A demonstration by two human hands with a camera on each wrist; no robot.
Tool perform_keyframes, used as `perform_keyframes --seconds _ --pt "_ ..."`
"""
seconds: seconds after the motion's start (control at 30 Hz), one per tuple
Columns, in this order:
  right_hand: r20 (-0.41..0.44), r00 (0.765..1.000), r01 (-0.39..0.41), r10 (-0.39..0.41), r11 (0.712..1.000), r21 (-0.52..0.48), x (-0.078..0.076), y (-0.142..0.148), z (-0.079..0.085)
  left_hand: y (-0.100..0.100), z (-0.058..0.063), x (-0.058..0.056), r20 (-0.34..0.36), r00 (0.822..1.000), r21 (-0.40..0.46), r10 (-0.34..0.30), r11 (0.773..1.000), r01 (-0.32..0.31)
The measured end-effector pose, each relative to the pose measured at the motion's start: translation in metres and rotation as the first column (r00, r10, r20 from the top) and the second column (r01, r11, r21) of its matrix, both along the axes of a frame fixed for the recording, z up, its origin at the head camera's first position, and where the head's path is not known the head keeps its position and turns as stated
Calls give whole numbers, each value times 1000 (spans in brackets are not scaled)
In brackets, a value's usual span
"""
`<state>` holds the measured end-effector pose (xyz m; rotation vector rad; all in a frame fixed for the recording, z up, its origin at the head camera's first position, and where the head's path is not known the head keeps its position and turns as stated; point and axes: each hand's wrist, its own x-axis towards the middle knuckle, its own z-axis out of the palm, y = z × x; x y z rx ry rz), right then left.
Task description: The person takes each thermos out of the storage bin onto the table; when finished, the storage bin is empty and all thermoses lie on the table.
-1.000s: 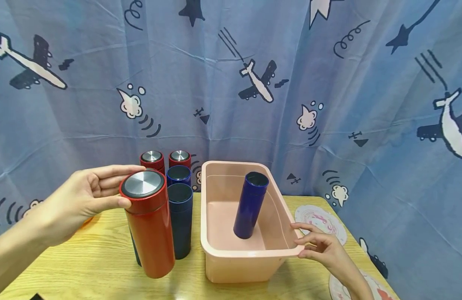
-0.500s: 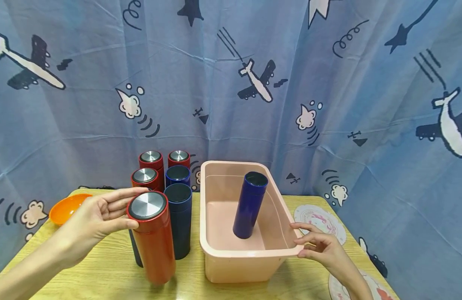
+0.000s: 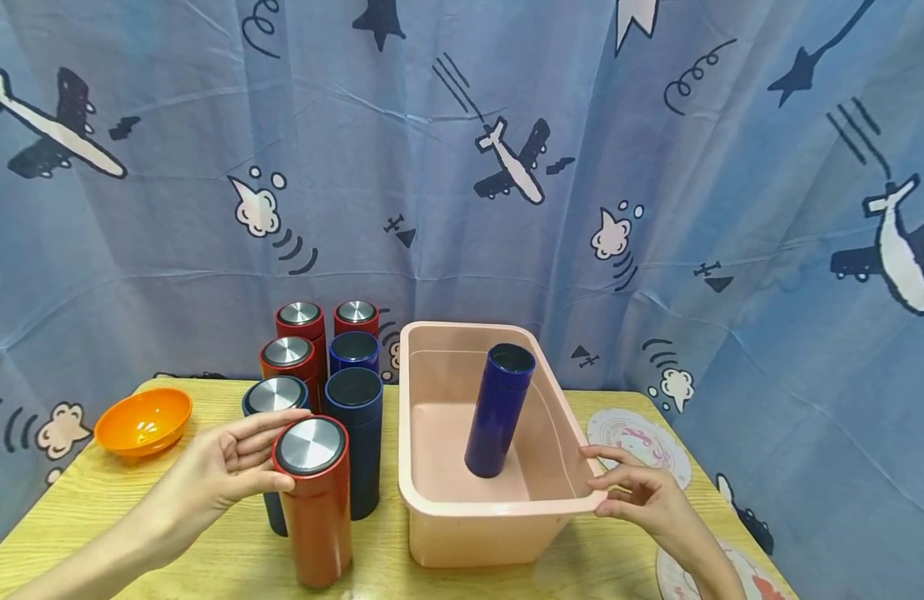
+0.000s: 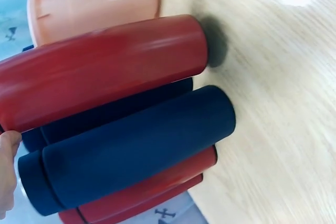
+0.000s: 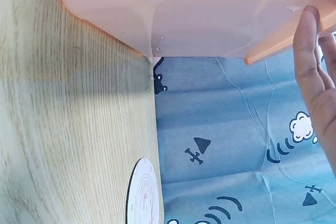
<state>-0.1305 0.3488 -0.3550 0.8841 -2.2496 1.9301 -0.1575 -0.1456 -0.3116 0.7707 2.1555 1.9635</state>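
In the head view my left hand [image 3: 225, 475] grips a red thermos [image 3: 319, 529] by its top, thumb near the lid. The thermos is nearly upright, low over the table at the front left; a dark shadow lies at its base in the left wrist view, and I cannot tell whether it touches. Right behind it stand a dark blue thermos [image 4: 136, 145] with a silver lid and another dark blue thermos [image 3: 360, 458]. My right hand [image 3: 645, 496] pinches the near right corner of a pink plastic bin [image 3: 499, 507]. Inside, a blue thermos [image 3: 495, 429] stands slightly tilted.
Farther back are several more bottles, red thermoses [image 3: 287, 354] and a blue thermos [image 3: 354, 350]. An orange bowl [image 3: 142, 421] sits at the left. Round printed mats [image 3: 641, 442] lie on the right of the wooden table [image 3: 94, 525]. A blue curtain [image 3: 432, 250] hangs behind.
My left hand has lowered the red thermos and shifted it slightly right, uncovering the orange bowl and the bottles behind. My right hand has stayed on the bin's rim.
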Motion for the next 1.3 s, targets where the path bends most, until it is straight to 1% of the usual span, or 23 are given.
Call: perform_keyframes --seconds 0.23,0.4,0.57,0.73,0.9,1.03,1.17,1.3 --pt "2 1000 4 -4 1000 -3 1 0 0 12 -5 -1 16 1000 20 -24 1000 24" --pt "-14 1000 -8 8 1000 -10 0 0 -1 21 -3 0 23 1000 20 -20 1000 19" --pt "-19 1000 -9 9 1000 -7 0 1 -1 28 -1 -1 32 999 24 -29 999 28" --pt "-10 1000 2 -2 1000 3 -1 1 -1 33 -3 -3 40 998 39 -46 998 44" --pt "-19 1000 6 -6 1000 9 -1 1 0 35 -5 -6 39 997 48 -66 997 64" --pt "-15 1000 17 -17 1000 20 0 1 1 35 -3 -10 51 995 30 -91 996 89" --pt "10 1000 28 -29 999 27 0 0 1 30 2 -15 81 990 -13 -113 993 114" --pt "11 1000 22 -22 999 24 1 1 1 25 6 -19 113 985 -63 -128 989 136"
